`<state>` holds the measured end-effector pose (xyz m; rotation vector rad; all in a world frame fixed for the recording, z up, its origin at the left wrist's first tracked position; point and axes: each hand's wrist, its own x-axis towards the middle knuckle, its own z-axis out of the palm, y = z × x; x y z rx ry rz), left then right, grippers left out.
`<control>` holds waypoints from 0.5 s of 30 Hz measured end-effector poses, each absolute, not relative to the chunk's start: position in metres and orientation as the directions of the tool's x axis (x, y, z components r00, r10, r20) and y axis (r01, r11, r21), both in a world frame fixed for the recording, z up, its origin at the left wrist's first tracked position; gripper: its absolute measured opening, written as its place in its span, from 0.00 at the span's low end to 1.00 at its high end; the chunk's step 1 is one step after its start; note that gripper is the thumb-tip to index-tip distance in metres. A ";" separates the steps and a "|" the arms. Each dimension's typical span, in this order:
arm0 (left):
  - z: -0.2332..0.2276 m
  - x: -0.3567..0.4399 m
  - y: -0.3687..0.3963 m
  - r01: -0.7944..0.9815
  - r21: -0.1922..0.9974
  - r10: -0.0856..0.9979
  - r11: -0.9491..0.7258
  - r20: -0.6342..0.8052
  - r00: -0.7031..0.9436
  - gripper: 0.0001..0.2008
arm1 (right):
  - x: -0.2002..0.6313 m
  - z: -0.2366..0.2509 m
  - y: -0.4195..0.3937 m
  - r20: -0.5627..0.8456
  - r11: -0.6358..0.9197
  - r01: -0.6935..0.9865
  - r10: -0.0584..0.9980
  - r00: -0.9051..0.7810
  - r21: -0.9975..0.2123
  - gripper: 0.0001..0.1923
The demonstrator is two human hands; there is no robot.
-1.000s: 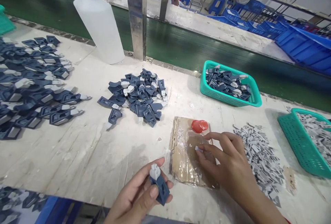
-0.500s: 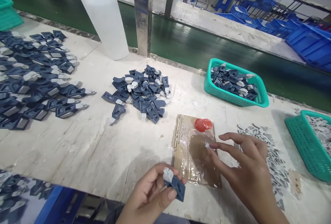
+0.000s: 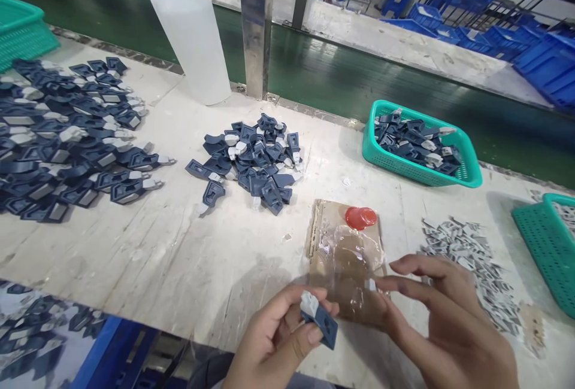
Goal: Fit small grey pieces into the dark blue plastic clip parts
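Note:
Between the thumb and fingers of my left hand (image 3: pixel 283 332) is a dark blue plastic part (image 3: pixel 324 328) with a light grey piece (image 3: pixel 309 303) at its upper end. My right hand (image 3: pixel 442 311) pinches a small pale grey piece (image 3: pixel 371 285) between thumb and index fingertip, over the right side of a tape-covered cardboard pad (image 3: pixel 321 266). A red cap (image 3: pixel 360 218) lies at the pad's far edge. To the right of the pad is a heap of small grey pieces (image 3: pixel 462 245), partly hidden by my right hand.
A pile of blue-and-grey parts (image 3: pixel 260 161) lies mid-table, with a larger one (image 3: pixel 67 137) at left. A white bottle (image 3: pixel 193 48) stands beside a metal post (image 3: pixel 256 30). Green baskets (image 3: pixel 422 176) (image 3: pixel 539 251) hold parts. Behind runs a green belt (image 3: pixel 336 69).
My right hand has moved nearer to me and closer to the left hand, still pinching the small piece. The left hand keeps its blue part; the whole view has shifted slightly.

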<state>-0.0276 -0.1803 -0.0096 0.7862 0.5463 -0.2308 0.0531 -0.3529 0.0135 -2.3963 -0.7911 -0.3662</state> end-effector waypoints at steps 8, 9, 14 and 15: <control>-0.005 -0.025 -0.182 0.393 0.633 0.053 0.666 -0.567 0.822 0.09 | 0.032 0.005 -0.340 0.326 -0.502 0.620 0.555 0.765 -0.603 0.10; -0.004 -0.024 -0.182 0.393 0.629 0.052 0.671 -0.568 0.822 0.09 | 0.031 0.003 -0.339 0.328 -0.496 0.615 0.548 0.769 -0.612 0.10; -0.008 -0.026 -0.183 0.409 0.652 0.032 0.638 -0.553 0.833 0.09 | 0.030 -0.002 -0.335 0.326 -0.500 0.600 0.532 0.782 -0.625 0.09; -0.009 -0.027 -0.183 0.414 0.662 0.028 0.625 -0.549 0.836 0.09 | 0.030 -0.002 -0.335 0.326 -0.503 0.601 0.531 0.782 -0.621 0.09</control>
